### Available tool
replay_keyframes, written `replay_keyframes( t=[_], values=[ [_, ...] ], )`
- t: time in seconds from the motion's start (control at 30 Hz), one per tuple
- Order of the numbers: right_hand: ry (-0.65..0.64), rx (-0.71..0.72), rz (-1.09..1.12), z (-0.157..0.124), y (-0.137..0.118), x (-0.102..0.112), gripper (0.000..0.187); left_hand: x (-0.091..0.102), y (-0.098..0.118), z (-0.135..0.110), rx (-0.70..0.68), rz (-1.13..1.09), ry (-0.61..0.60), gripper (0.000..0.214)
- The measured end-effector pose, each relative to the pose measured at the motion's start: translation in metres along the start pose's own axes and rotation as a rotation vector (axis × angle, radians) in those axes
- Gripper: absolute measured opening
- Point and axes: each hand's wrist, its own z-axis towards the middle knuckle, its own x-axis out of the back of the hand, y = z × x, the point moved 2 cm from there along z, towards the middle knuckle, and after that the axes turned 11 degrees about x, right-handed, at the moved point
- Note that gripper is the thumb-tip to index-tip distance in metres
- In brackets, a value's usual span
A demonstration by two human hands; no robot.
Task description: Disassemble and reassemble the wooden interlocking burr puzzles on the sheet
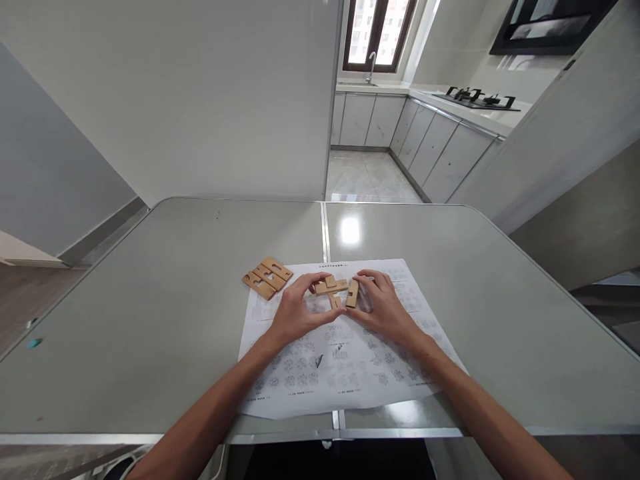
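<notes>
Over the middle of a printed paper sheet (310, 393), my left hand (296, 310) pinches a cross-shaped cluster of interlocked wooden puzzle pieces (331, 288) between thumb and fingers. Close on its right, my right hand (383, 307) grips a single notched wooden puzzle piece (353, 293), tilted nearly upright. A narrow gap seems to part this piece from the cluster, and the thumbs almost meet below. Several flat wooden pieces with cut-outs (267, 277) lie side by side at the sheet's upper left corner.
The sheet lies on a grey folding table (165, 320) with a metal seam (325, 233) down its middle. A small teal object (35, 343) is near the left edge. Beyond the table are a white wall (225, 100) and a kitchen with a stove (480, 99).
</notes>
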Motion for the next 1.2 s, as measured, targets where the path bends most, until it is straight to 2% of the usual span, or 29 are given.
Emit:
replay_keyframes(
  t=[0.1, 0.27, 0.33, 0.47, 0.57, 0.7, 0.8, 0.9, 1.0, 1.07, 1.2],
  values=[
    [0.023, 0.038, 0.068, 0.002, -0.005, 0.005, 0.062, -0.001, -0.001, -0.001, -0.053, 0.019, -0.017, 0.058],
    [0.126, 0.220, 0.184, 0.009, -0.016, 0.013, 0.021, -0.004, -0.001, -0.004, -0.084, 0.028, -0.117, 0.063],
    [0.121, 0.235, 0.245, 0.011, -0.019, 0.014, 0.013, -0.005, -0.002, -0.004, -0.095, 0.040, -0.134, 0.064],
    [0.079, 0.090, 0.466, 0.012, -0.019, 0.020, 0.021, -0.005, -0.003, -0.003, -0.084, 0.098, -0.099, 0.061],
    [0.173, -0.095, 0.620, 0.011, -0.012, 0.027, 0.026, -0.005, -0.005, -0.001, -0.030, 0.129, -0.087, 0.063],
    [0.276, -0.296, 0.681, 0.011, 0.003, 0.030, 0.028, -0.006, -0.008, 0.001, 0.012, 0.182, -0.108, 0.061],
    [0.289, -0.393, 0.662, 0.010, 0.014, 0.028, 0.030, -0.007, -0.010, 0.002, 0.007, 0.227, -0.123, 0.059],
    [0.254, -0.423, 0.483, 0.009, 0.018, 0.027, 0.030, -0.009, -0.013, 0.003, 0.001, 0.253, -0.121, 0.057],
    [0.154, -0.381, 0.271, 0.009, 0.014, 0.025, 0.030, -0.011, -0.015, 0.003, -0.010, 0.268, -0.119, 0.059],
    [0.102, -0.348, 0.206, 0.009, 0.011, 0.022, 0.034, -0.011, -0.016, 0.002, -0.008, 0.275, -0.119, 0.062],
    [0.102, -0.292, 0.145, 0.009, 0.011, 0.014, 0.040, -0.011, -0.017, 0.001, -0.007, 0.285, -0.140, 0.067]
  ],
)
